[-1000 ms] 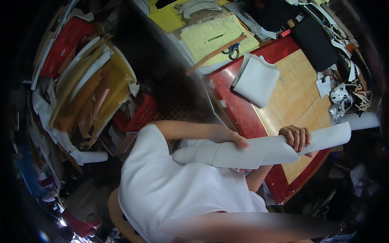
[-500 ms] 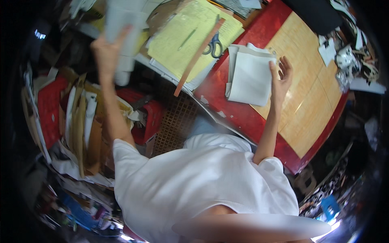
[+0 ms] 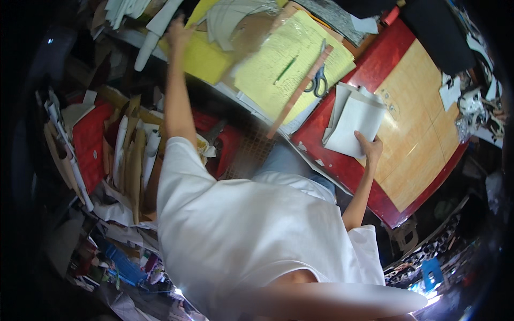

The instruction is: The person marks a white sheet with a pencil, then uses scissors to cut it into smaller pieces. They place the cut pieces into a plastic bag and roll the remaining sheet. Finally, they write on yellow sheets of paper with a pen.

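Note:
My right hand (image 3: 370,148) grips the near edge of a folded white sheet (image 3: 357,124), thumb on top and fingers curled at its side; whether it is cloth, leather or thick paper cannot be made out. The sheet lies over the red border of a table, with more greyish layers beneath it. My left arm is stretched far forward, and my left hand (image 3: 179,33) is beside a pale roll (image 3: 155,35) and the edge of a yellow sheet (image 3: 206,58). Blur hides how its fingers are set.
Yellow papers (image 3: 273,59) carry a green pen (image 3: 286,69), blue-handled scissors (image 3: 319,83) and a reddish-brown strip (image 3: 300,93). A tan-topped red table (image 3: 412,123) stands at right, with a black roll (image 3: 439,32) behind. Rolled sheets and a red crate (image 3: 93,142) fill the left.
The pale roll has left my left hand's grasp and lies to its left; that hand has reached farther forward. My right hand has closed on the folded sheet's near edge. The view has shifted.

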The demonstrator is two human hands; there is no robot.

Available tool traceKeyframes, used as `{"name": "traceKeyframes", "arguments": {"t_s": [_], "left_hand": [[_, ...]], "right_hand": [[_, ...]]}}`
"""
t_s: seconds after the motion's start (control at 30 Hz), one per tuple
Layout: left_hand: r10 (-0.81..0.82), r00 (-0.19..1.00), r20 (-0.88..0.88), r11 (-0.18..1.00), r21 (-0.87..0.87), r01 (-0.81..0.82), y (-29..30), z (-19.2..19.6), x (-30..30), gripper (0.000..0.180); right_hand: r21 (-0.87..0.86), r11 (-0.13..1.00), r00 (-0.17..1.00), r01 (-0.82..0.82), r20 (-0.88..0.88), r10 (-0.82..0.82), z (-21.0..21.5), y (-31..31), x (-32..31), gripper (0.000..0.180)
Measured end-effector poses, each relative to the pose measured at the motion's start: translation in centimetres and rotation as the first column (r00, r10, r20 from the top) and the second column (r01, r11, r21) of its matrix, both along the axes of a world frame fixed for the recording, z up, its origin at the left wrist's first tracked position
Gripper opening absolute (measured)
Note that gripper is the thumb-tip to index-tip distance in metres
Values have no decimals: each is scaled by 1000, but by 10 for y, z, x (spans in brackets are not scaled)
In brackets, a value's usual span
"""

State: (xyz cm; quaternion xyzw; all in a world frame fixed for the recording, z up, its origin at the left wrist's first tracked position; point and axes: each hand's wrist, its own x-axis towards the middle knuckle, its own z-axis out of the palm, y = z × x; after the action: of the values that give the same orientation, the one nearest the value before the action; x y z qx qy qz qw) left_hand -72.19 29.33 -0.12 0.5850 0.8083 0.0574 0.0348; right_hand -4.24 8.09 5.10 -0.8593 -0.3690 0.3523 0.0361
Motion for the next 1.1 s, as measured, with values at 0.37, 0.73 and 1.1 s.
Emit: {"name": "traceKeyframes", "arguments": {"t_s": [0.37,0.73,1.1], "left_hand": [[303,946,118,920,-295,-258,-48,-31,-18,91],[86,798,597,947,-298,121,-18,-35,-42,52],[124,979,-160,990,84,-111,-39,224,49,30]], "right_hand": [[230,954,963,194,-231,-140,-3,-14,-14,51],[176,958,940,227,-297,-168,0,-14,-13,53],[182,945,832,272,-539,-135,16,-18,10,47]]}}
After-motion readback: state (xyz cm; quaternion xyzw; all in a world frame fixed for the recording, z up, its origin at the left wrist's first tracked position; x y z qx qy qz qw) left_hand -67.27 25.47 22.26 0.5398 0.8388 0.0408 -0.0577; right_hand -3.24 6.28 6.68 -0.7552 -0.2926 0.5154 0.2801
